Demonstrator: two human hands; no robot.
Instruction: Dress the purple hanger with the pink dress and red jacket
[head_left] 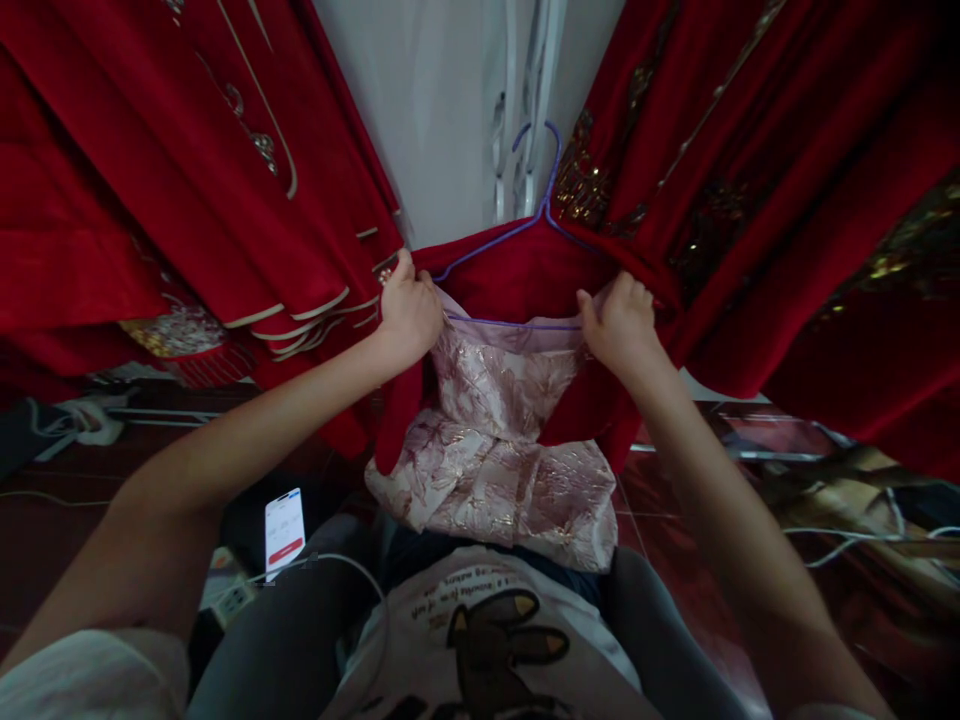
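Note:
A pale pink brocade dress (495, 375) with a metallic leaf pattern lies before me, its lower part spread over my lap. A purple hanger (551, 195) runs across its top edge. Behind the dress is a red garment (525, 265), draped over the hanger's shoulders. My left hand (412, 312) is closed at the left upper corner of the dress, by the hanger's end. At the opposite corner my right hand (622, 318) is closed on the dress, thumb toward the middle. Both sets of fingertips are partly hidden in the cloth.
Red embellished garments hang on the left (300, 230) and on the right (750, 200). White cabinet doors (442, 110) with handles stand behind the hanger. A lit phone (285, 530) with a white cable and a power strip (232, 600) are beside my left leg. Cables lie on the floor.

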